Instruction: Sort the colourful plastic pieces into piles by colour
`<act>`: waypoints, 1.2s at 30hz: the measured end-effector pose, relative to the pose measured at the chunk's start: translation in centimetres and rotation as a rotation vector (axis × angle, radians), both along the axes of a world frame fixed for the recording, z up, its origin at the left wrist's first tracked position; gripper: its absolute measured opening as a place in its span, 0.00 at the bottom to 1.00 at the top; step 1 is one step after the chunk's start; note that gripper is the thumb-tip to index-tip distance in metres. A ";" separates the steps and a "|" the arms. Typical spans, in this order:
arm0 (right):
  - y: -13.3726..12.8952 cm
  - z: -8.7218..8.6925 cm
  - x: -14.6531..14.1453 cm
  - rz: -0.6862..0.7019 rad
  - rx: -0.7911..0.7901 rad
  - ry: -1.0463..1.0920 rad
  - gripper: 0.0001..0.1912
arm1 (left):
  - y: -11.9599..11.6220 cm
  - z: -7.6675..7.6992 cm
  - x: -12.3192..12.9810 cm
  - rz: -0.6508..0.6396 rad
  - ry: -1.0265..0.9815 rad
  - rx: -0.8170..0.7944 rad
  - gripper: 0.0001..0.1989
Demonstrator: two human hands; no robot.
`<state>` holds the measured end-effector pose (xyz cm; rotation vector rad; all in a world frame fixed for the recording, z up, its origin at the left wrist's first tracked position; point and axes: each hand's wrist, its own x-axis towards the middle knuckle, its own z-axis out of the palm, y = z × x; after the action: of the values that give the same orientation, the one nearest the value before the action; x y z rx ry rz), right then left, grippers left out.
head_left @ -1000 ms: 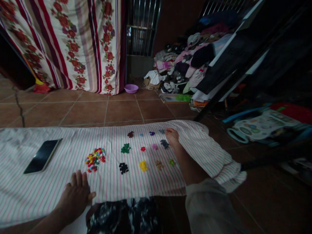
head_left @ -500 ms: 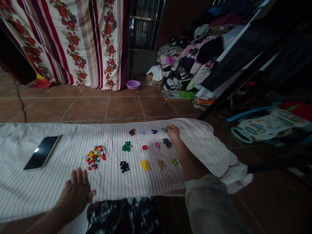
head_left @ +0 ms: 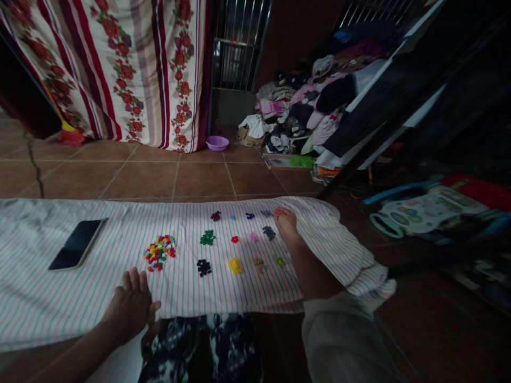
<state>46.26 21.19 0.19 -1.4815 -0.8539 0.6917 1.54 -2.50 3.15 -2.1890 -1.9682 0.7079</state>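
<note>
At the left of the striped cloth [head_left: 186, 298], one smartphone [head_left: 77, 244] is laid, its long axis slanting away to the right. To its right, the left hand [head_left: 130, 304] is rested palm down by the near edge, fingers stretched out, thumb held apart; nothing is seen gripped. Just beyond its fingertips and to the right, one mixed pile [head_left: 161, 251] of bead-like pieces is spread, its long axis slanting away to the right; the left hand is placed nearer to it than the right. Farther right, twelve sorted piles are set out in four columns of three, named from far to near: brown pile [head_left: 215, 216], green pile [head_left: 207, 237], black pile [head_left: 204, 267]; light blue pile [head_left: 232, 217], red pile [head_left: 235, 239], yellow pile [head_left: 235, 265]; purple-blue pile [head_left: 249, 216], pink pile [head_left: 253, 236], tan pile [head_left: 259, 265]; light grey pile [head_left: 265, 213], dark grey pile [head_left: 269, 232], lime pile [head_left: 279, 261]. The right hand [head_left: 286, 221] is held just right of the light grey pile, fingers bent close together; whether a piece is pinched cannot be told, and single pieces cannot be counted surely
</note>
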 end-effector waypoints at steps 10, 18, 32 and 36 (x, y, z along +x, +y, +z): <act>-3.5 1.3 -5.0 0.098 -0.082 -0.029 0.11 | 0.2 2.2 0.8 0.128 -0.125 -0.134 0.39; -7.8 2.3 -17.1 0.530 -0.084 -0.073 0.12 | 0.2 1.9 0.4 0.179 -0.189 -0.155 0.41; -10.7 1.1 -30.5 0.962 0.117 -0.881 0.25 | 0.9 1.9 0.6 0.223 -0.231 -0.210 0.47; -10.5 0.8 -31.9 0.997 0.114 -0.966 0.25 | 0.8 1.3 0.5 0.210 -0.225 -0.176 0.47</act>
<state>14.39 10.65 1.00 -1.1852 -2.4133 0.5680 2.02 -1.66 4.45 -2.2697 -2.3586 0.7131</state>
